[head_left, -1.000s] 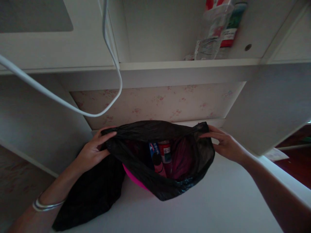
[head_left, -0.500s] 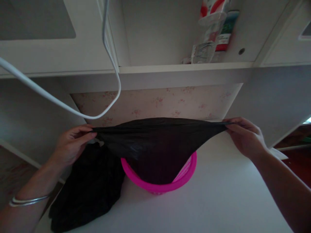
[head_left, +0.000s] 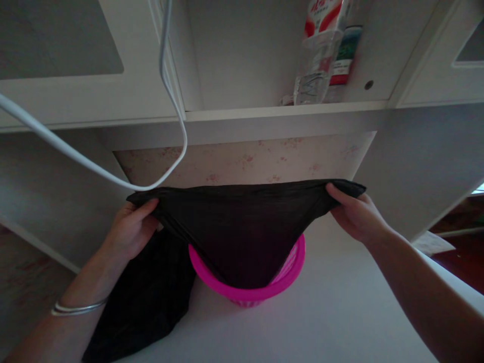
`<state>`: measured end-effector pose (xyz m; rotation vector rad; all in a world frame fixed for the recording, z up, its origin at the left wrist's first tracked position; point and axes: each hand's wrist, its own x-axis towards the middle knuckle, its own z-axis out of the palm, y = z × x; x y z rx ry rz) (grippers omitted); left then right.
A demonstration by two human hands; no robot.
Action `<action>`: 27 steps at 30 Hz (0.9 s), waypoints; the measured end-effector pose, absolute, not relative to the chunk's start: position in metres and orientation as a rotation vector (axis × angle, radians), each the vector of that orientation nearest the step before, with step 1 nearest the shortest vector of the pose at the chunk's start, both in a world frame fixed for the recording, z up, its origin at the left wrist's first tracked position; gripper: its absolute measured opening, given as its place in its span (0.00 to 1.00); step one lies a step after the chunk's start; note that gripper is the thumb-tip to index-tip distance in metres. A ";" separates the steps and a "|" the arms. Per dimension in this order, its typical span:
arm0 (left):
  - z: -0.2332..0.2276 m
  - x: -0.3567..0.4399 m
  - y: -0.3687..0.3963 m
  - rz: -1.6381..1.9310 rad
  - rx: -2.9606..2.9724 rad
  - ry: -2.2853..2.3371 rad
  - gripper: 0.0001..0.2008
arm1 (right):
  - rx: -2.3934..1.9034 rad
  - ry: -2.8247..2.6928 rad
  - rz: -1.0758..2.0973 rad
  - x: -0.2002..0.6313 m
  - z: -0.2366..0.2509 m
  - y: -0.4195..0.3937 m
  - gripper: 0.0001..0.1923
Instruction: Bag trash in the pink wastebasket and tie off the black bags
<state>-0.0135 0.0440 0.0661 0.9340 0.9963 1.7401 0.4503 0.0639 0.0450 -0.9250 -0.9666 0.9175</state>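
A black plastic bag (head_left: 242, 222) is stretched wide between my two hands, its lower part hanging down into a pink basket (head_left: 247, 294). My left hand (head_left: 132, 229) grips the bag's left upper corner, thumb in front and the other fingers behind. On the other side my right hand (head_left: 355, 212) pinches the right upper corner, and a flap of plastic sticks out past the fingers. The basket stands on a white tabletop (head_left: 333, 312). Beneath my left forearm lies a second black plastic bag (head_left: 151, 297), crumpled, against the basket's left side.
A white cable (head_left: 94, 169) loops down at the left, close to the bag's upper edge. Above is a white shelf (head_left: 249, 114) holding a clear plastic bottle (head_left: 315, 70) and a red-and-green package (head_left: 345, 55). Paper (head_left: 433, 243) lies at the right edge.
Both hands have moved inward and taken hold further along the bag's edge, so its corners now stick out beyond the fingers. The basket stays in place.
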 end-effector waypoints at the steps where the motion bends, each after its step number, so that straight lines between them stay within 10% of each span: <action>1: 0.074 -0.014 0.044 1.765 0.931 0.981 0.15 | -0.903 -0.946 0.887 0.451 0.053 0.064 0.19; 7: 0.072 -0.014 0.035 1.802 0.906 0.822 0.13 | -0.730 -0.935 0.852 0.455 0.063 0.057 0.18; 18: 0.050 0.010 0.029 1.480 1.222 0.964 0.37 | -0.833 -1.463 1.111 0.440 0.021 0.052 0.52; 23: 0.045 0.018 0.033 1.689 0.976 1.061 0.26 | -0.958 -1.306 1.009 0.423 0.028 0.060 0.25; 27: 0.041 0.011 0.031 1.795 0.942 1.054 0.27 | -0.860 -1.006 0.985 0.428 0.023 0.062 0.21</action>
